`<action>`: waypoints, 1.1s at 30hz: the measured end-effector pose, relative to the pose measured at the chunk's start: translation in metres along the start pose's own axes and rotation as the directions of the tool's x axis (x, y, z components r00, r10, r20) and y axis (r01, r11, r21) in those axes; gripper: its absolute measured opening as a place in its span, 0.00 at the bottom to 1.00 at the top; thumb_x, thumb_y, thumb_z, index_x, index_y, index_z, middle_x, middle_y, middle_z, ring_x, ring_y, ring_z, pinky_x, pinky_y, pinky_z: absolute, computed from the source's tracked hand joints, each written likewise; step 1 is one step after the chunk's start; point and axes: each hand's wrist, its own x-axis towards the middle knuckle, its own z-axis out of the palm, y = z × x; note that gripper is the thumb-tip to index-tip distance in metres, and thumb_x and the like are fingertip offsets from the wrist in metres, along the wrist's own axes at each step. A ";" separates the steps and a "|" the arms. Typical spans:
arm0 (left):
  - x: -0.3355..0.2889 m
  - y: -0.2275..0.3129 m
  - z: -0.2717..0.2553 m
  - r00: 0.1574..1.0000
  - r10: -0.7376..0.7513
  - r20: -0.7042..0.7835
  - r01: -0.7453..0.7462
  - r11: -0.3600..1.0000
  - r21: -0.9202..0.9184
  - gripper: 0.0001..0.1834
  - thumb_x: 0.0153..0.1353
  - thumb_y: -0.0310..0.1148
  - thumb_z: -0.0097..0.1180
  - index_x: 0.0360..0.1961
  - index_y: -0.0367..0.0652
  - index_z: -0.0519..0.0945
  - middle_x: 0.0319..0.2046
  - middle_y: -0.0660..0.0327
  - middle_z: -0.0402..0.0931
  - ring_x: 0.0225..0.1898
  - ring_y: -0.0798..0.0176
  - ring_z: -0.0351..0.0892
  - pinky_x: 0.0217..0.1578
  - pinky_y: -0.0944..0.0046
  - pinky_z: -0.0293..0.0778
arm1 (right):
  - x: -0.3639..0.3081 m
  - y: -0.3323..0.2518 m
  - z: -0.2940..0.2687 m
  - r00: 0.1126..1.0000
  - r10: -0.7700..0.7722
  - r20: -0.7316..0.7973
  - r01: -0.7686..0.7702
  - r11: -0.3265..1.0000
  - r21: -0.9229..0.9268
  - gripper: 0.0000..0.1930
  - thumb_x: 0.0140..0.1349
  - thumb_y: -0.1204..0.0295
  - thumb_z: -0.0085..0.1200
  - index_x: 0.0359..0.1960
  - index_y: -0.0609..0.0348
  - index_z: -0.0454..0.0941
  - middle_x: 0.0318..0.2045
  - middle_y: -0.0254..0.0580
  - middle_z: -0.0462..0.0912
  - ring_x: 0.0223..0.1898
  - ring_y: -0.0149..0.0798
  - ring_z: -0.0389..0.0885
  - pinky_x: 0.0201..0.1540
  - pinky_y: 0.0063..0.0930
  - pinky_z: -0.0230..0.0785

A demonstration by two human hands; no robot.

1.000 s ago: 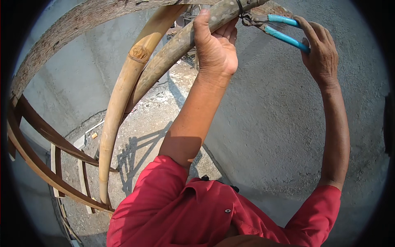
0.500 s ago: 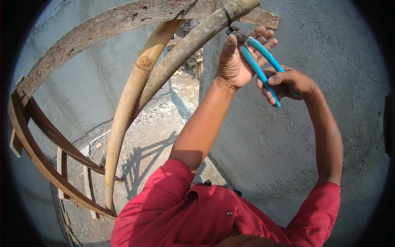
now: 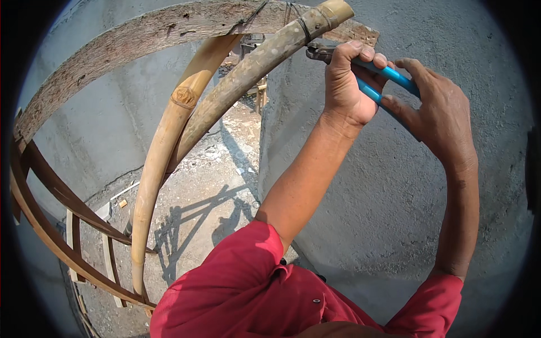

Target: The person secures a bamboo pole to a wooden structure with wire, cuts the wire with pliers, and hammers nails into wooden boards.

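Long blue-handled pincers (image 3: 401, 79) reach leftward, with their dark metal jaws (image 3: 320, 53) at the wire tie (image 3: 305, 29) around a mottled bamboo pole (image 3: 256, 66). Whether the jaws bite the wire I cannot tell. My left hand (image 3: 352, 90) is closed round the pincers just behind the jaws, its fingers curled over the upper handle. Farther back, my right hand (image 3: 437, 112) grips the handle ends, thumb by the lower handle and fingers over the upper one. The palm hides part of the handles.
A rough wooden beam (image 3: 129, 49) passes behind the pole's top. Another bamboo pole (image 3: 160, 138) stands to the left, near a wooden ladder (image 3: 67, 253). Grey plastered walls (image 3: 360, 208) rise on both sides, with a debris-strewn floor (image 3: 194, 194) far below.
My left hand has gone from an open palm under the jaws to a grip on the pincers. The right hand has moved up and right, turning the handles flatter.
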 end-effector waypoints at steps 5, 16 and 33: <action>0.002 0.001 0.004 0.997 0.033 -0.071 -0.040 0.994 -0.098 0.08 0.61 0.36 0.63 0.29 0.51 0.75 0.25 0.69 0.77 0.32 0.62 0.80 0.48 0.53 0.79 | -0.046 -0.024 0.052 0.958 0.000 -0.288 -0.112 0.921 -0.372 0.43 0.57 0.70 0.69 0.75 0.35 0.64 0.63 0.30 0.74 0.68 0.35 0.69 0.74 0.46 0.59; 0.018 -0.003 0.013 0.989 0.122 -0.088 -0.132 0.983 -0.124 0.09 0.59 0.37 0.65 0.29 0.48 0.76 0.31 0.64 0.76 0.40 0.62 0.78 0.56 0.53 0.74 | 0.029 0.040 0.031 0.905 -0.329 -0.268 0.235 0.914 -0.330 0.29 0.53 0.80 0.65 0.59 0.51 0.76 0.44 0.35 0.82 0.46 0.37 0.83 0.44 0.34 0.81; -0.009 0.022 -0.067 0.855 -0.279 0.437 0.301 0.953 0.020 0.19 0.61 0.57 0.69 0.36 0.56 0.83 0.30 0.71 0.79 0.41 0.63 0.82 0.58 0.45 0.78 | -0.014 -0.004 0.061 0.627 -0.270 0.731 -0.733 0.113 0.670 0.27 0.54 0.52 0.65 0.43 0.66 0.81 0.25 0.42 0.82 0.26 0.36 0.85 0.28 0.33 0.82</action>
